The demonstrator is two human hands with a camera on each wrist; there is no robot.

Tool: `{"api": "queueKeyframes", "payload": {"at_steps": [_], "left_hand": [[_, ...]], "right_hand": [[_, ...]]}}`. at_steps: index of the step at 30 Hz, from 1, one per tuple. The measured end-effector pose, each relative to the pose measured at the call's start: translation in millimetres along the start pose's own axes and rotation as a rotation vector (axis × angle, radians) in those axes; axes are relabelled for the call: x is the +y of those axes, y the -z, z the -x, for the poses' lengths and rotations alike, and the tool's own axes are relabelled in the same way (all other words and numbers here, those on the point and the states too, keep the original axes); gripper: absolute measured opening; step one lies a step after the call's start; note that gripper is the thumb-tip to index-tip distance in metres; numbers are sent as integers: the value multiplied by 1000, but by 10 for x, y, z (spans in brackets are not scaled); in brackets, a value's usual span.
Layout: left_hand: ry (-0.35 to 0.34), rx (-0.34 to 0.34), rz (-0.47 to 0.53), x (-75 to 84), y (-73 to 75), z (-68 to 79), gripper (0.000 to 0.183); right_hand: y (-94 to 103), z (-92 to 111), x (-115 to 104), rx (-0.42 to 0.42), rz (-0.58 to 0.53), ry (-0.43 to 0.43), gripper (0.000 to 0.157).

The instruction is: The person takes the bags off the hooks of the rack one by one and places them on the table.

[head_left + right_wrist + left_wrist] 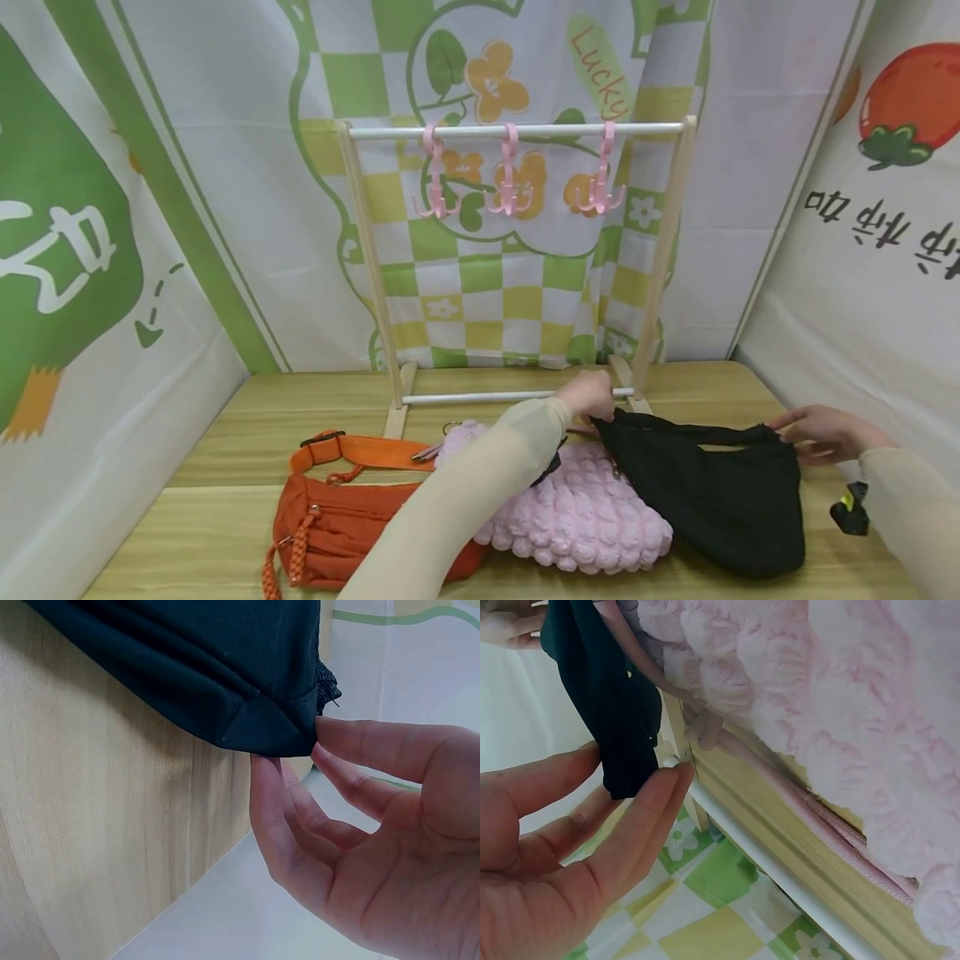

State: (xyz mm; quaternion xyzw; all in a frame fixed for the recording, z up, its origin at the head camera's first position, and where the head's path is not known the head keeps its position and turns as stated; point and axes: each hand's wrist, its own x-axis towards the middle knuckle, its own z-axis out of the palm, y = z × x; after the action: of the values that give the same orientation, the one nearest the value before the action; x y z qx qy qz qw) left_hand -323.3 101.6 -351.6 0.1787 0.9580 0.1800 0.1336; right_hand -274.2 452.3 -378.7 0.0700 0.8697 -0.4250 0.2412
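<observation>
A black shoulder bag (pixel 712 492) is spread between both hands at the right of the table, overlapping the edge of a pink puffy bag (pixel 592 508). My left hand (pixel 588 394) pinches its upper left corner. In the left wrist view that dark corner (pixel 626 761) sits between the thumb and fingers of my left hand (pixel 577 855). My right hand (pixel 832 433) pinches the opposite corner, and the right wrist view shows its fingertips at the corner of the black fabric (pixel 262 712). My left sleeve hides part of the pink bag.
An orange-red waist bag (pixel 352 517) lies at the left, partly behind my left arm. Behind the bags stands a wooden rack (pixel 663 258) whose top rail (pixel 555 131) carries three pink hooks (pixel 510 179). Printed cloth (pixel 487 283) hangs behind it.
</observation>
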Motion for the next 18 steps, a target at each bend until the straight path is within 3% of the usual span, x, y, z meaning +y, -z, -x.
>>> {"api": "queueKeyframes", "payload": {"at_steps": [7, 18], "left_hand": [[-62, 80, -181, -1, 9, 45, 23], [-139, 128, -200, -18, -7, 15, 26]], "right_hand": [[-1, -8, -22, 18, 36, -3, 47], [7, -6, -60, 38, 85, 2, 48]]}}
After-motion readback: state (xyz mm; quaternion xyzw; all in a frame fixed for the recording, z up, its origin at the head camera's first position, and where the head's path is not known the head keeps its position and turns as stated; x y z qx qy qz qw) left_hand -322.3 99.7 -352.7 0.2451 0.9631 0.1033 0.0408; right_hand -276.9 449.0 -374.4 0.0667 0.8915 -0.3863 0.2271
